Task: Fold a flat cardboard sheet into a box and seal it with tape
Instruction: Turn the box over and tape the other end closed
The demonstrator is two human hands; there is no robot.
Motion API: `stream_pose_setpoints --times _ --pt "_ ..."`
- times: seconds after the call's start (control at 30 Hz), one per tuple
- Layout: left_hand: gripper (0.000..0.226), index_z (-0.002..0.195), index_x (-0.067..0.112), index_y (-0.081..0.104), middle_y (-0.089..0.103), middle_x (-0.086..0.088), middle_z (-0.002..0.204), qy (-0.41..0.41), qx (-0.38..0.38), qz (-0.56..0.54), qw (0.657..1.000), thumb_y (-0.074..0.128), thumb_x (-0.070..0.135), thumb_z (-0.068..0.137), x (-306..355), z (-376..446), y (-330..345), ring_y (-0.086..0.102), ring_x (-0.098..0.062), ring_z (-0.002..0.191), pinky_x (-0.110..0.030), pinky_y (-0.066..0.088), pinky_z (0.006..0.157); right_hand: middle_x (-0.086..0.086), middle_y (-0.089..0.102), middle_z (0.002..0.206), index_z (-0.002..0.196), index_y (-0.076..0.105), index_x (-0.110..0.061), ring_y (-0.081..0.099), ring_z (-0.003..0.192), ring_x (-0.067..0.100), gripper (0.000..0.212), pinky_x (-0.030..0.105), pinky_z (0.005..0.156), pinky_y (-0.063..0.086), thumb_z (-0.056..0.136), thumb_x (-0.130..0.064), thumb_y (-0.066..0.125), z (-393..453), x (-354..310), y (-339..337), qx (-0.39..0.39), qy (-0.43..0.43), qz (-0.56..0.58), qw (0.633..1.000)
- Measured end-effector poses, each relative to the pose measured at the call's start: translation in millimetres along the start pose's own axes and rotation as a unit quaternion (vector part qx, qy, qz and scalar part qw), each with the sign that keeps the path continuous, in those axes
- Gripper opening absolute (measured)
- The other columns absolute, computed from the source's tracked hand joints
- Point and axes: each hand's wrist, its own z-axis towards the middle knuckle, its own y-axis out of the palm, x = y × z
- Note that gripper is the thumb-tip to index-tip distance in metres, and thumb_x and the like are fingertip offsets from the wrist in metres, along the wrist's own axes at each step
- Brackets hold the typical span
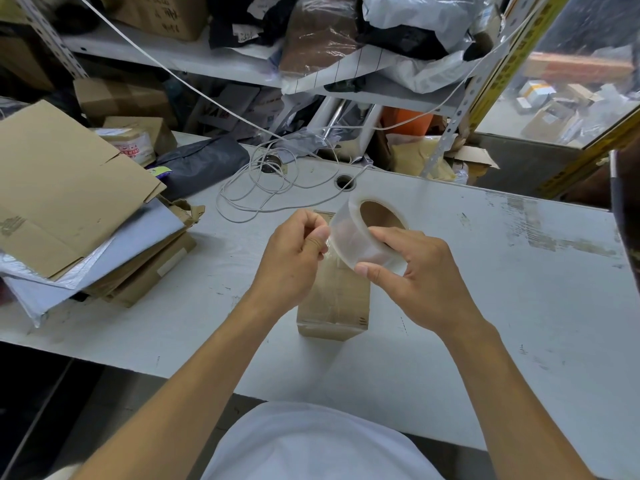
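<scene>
A small folded brown cardboard box lies on the white table, directly under my hands. Clear tape shines across its near end. My right hand grips a roll of clear tape above the box, its brown core facing away from me. My left hand pinches the loose tape end at the roll's left side between thumb and fingers. The far part of the box is hidden behind both hands and the roll.
A stack of flat cardboard sheets and silver mailers sits at the left of the table. A tangled white cable lies behind the box near a round desk hole. Cluttered shelves rise at the back.
</scene>
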Motion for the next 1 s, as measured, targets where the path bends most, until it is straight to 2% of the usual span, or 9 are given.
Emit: stream_pose_setpoints --times 0.1,0.13,0.2,0.3,0.43,0.57,0.83,1.0 --pt "0.012 0.098 0.024 0.058 0.064 0.007 0.091 -0.002 0.056 -0.067 0.996 0.058 0.012 0.098 0 -5 4 0.064 -0.012 0.083 -0.027 0.054 0.078 -0.017 0.062 0.093 0.114 0.070 -0.012 0.053 0.084 0.005 0.038 0.013 0.075 0.038 0.082 -0.031 0.072 0 0 -2 -0.004 0.006 0.016 1.000" --pt "0.016 0.102 0.025 0.060 0.066 0.007 0.093 0.006 0.063 -0.065 0.996 0.064 0.012 0.094 0 -6 4 0.066 -0.012 0.086 -0.027 0.055 0.080 -0.018 0.062 0.093 0.114 0.070 -0.012 0.055 0.084 0.005 0.037 0.014 0.075 0.039 0.082 -0.031 0.073 0 -1 -2 -0.005 0.009 0.024 1.000" --pt "0.020 0.102 0.024 0.065 0.069 0.008 0.091 0.026 0.068 -0.046 0.996 0.071 0.010 0.089 1 -5 4 0.067 -0.010 0.086 -0.026 0.055 0.081 -0.019 0.062 0.094 0.114 0.071 -0.013 0.055 0.085 0.005 0.038 0.013 0.076 0.039 0.081 -0.031 0.073 0 -1 -3 -0.005 0.010 0.027 1.000" --pt "0.015 0.096 0.020 0.069 0.070 0.010 0.084 0.049 0.074 -0.017 0.996 0.070 0.007 0.088 1 -3 4 0.066 -0.006 0.080 -0.025 0.054 0.079 -0.019 0.062 0.095 0.115 0.070 -0.013 0.054 0.086 0.004 0.039 0.013 0.077 0.038 0.081 -0.032 0.073 0 -1 -3 -0.006 0.011 0.021 1.000" --pt "0.015 0.094 0.021 0.065 0.066 0.014 0.081 0.058 0.062 0.012 0.996 0.063 0.006 0.093 0 -3 7 0.062 -0.001 0.076 -0.017 0.048 0.072 -0.013 0.068 0.092 0.113 0.070 -0.014 0.057 0.082 0.009 0.036 0.021 0.074 0.043 0.082 -0.031 0.072 2 0 -1 -0.020 0.013 0.032 0.999" --pt "0.021 0.090 0.025 0.063 0.066 0.012 0.083 0.046 0.048 0.004 0.998 0.060 0.004 0.094 1 -4 7 0.061 -0.003 0.075 -0.022 0.051 0.074 -0.004 0.071 0.094 0.115 0.071 -0.014 0.061 0.082 0.014 0.037 0.030 0.073 0.049 0.083 -0.032 0.072 3 3 0 -0.029 0.021 0.045 0.998" --pt "0.026 0.084 0.022 0.064 0.064 0.011 0.079 -0.003 0.002 -0.050 0.999 0.057 -0.002 0.092 2 1 1 0.058 -0.008 0.073 -0.026 0.048 0.072 -0.003 0.070 0.090 0.113 0.071 -0.015 0.060 0.078 0.014 0.035 0.028 0.069 0.047 0.082 -0.032 0.072 3 2 5 -0.030 0.032 0.047 0.998" --pt "0.010 0.085 0.025 0.063 0.062 0.010 0.078 0.026 -0.069 -0.053 0.996 0.058 0.017 0.085 1 -4 8 0.058 -0.012 0.077 -0.037 0.051 0.079 -0.001 0.066 0.078 0.097 0.070 -0.013 0.059 0.072 0.020 0.025 0.038 0.065 0.049 0.082 -0.033 0.072 9 13 -1 -0.018 0.077 0.032 0.996"
